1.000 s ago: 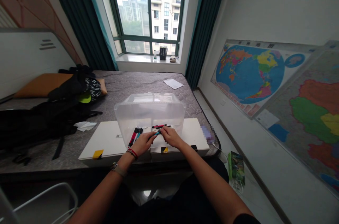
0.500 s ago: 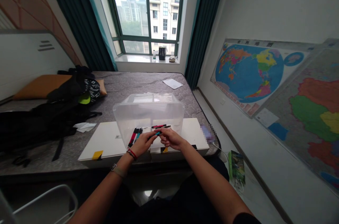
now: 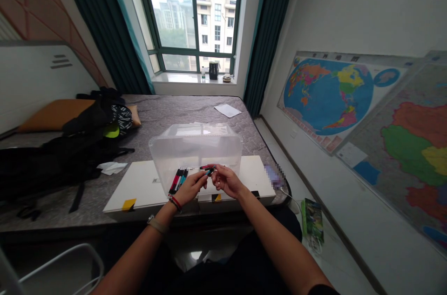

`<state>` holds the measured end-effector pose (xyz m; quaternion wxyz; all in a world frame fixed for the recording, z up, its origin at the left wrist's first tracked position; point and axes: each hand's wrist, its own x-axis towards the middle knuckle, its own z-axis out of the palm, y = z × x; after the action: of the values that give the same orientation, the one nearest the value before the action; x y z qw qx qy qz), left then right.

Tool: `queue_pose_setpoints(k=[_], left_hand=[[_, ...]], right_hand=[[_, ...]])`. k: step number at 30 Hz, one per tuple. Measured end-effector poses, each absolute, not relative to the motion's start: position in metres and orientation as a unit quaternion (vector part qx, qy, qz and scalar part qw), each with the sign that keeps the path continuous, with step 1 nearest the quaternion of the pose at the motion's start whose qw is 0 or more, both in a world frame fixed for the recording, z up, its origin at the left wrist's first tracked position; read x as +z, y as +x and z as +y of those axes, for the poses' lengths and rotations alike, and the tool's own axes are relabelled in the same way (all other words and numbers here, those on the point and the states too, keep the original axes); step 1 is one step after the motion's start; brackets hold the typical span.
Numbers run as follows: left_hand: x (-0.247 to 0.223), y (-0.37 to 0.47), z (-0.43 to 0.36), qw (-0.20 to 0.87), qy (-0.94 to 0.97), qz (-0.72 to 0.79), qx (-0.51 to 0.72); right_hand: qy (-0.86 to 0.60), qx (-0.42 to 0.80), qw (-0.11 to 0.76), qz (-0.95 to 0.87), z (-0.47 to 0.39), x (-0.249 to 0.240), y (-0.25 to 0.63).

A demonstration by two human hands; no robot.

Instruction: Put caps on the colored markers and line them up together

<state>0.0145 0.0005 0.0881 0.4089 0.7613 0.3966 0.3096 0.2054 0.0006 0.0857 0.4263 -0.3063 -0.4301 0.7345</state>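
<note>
My left hand, with a red band at its wrist, is closed on a teal and black pen. Close beside it, my right hand has its thumb and index finger at the pen's far end; whether they grip it is too small to tell. Several red, black and teal pens lie side by side to the left of my left hand. A red pen lies just beyond my hands. Behind them stands a clear plastic box on its side.
White cartons lie under the pens along the front edge of the mattress. Black bags and a crumpled tissue are at the left. A white sheet lies farther back. A green box stands at the lower right.
The pen between my hands has tilted and risen slightly. My right hand has shifted a little right, and its fingers have loosened and spread somewhat.
</note>
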Motion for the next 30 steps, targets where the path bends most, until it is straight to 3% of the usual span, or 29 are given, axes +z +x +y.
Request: queue_pose_setpoints(k=[3,13,17,22,30], left_hand=[[0.091,0.011,0.001,0.403,0.763,0.401,0.309],[0.094,0.01,-0.007,0.334,0.812,0.411,0.247],[0.089,0.011,-0.009,0.304,0.825,0.408,0.245],[0.08,0.01,-0.007,0.239,0.842,0.407,0.259],[0.074,0.008,-0.006,0.236,0.848,0.409,0.24]], right_hand=[[-0.386,0.601,0.453,-0.534,0.001,0.086,0.206],[-0.446,0.215,0.342,-0.799,-0.01,0.103,0.219],[-0.471,0.194,0.331,-0.794,-0.009,0.087,0.217],[-0.493,0.284,0.353,-0.743,-0.011,0.076,0.215],[-0.467,0.295,0.358,-0.753,-0.021,0.077,0.216]])
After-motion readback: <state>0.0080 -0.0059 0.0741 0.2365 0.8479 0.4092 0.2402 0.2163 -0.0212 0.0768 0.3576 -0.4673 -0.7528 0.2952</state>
